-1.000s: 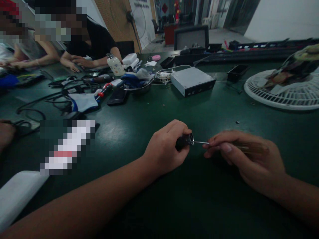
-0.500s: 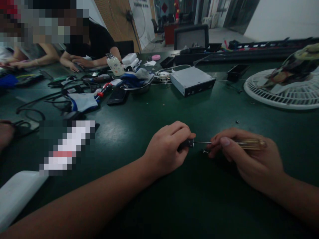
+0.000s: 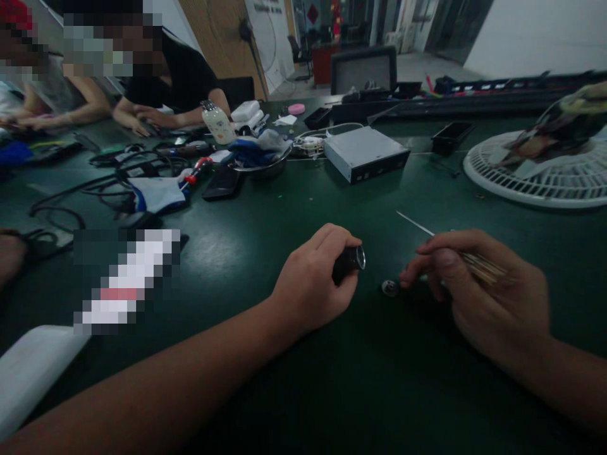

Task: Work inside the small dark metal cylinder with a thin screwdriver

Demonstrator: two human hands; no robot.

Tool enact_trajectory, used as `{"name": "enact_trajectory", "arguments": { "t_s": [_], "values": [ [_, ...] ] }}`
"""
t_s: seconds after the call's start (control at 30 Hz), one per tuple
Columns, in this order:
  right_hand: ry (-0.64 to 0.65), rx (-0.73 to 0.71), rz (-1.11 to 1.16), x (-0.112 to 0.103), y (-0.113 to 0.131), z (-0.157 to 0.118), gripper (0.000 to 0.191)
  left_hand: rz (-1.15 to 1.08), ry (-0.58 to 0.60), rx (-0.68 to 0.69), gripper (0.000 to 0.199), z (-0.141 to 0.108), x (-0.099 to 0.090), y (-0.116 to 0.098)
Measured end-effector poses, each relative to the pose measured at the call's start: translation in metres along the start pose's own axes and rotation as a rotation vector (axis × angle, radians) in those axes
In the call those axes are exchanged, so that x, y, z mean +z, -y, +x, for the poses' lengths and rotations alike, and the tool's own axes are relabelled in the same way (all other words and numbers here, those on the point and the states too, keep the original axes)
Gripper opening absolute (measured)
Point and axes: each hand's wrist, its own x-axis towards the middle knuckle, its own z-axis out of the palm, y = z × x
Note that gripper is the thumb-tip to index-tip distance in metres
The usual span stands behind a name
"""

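Near the middle of the green table, my left hand point(image 3: 315, 278) is closed round a short black cylinder point(image 3: 349, 260), whose round, silver-rimmed end faces right. My right hand point(image 3: 488, 294) grips a screwdriver point(image 3: 488, 268) by its yellowish see-through handle. The thin metal shaft points up and to the left, apart from the cylinder. A small round metal piece point(image 3: 389, 288) lies on the table between the hands, close to my right fingertips. The inside of the cylinder is too dark to make out.
A grey disc drive point(image 3: 367, 151) lies beyond my hands. At right sits a white fan grille point(image 3: 535, 180). Cables, a phone point(image 3: 222, 182), a metal bowl point(image 3: 265, 165) and a bottle point(image 3: 218, 121) crowd the left. Two people sit at the far left, and another hand point(image 3: 10, 256) shows at the left edge.
The screwdriver's shaft has come away from the black cylinder and swung upward as my right hand drew back right. The cylinder's end has turned more toward me, and the small metal piece shows more fully.
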Motion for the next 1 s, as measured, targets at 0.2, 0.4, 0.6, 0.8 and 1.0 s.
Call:
{"name": "enact_trajectory", "arguments": {
  "t_s": [0.2,0.4,0.6,0.8,1.0],
  "values": [
    [0.227,-0.078,-0.409,-0.0017,-0.0077,0.0027,0.024,0.004,-0.020,-0.016,0.029,0.0034,0.0020,-0.0062],
    [0.303,-0.033,-0.366,-0.0014,-0.0090,0.0029,0.029,-0.001,-0.017,-0.006,0.027,0.0044,0.0016,-0.0075],
    [0.252,0.008,-0.210,-0.0004,-0.0045,0.0021,0.029,-0.020,-0.024,0.012,0.030,0.0036,0.0011,-0.0061],
    [0.187,0.068,0.029,0.0030,-0.0083,-0.0001,0.035,-0.033,0.008,0.033,0.030,0.0014,-0.0018,-0.0053],
    [0.164,0.039,0.090,0.0043,-0.0078,-0.0016,0.036,-0.054,0.031,0.078,0.031,0.0014,-0.0034,-0.0037]
  ]
}}
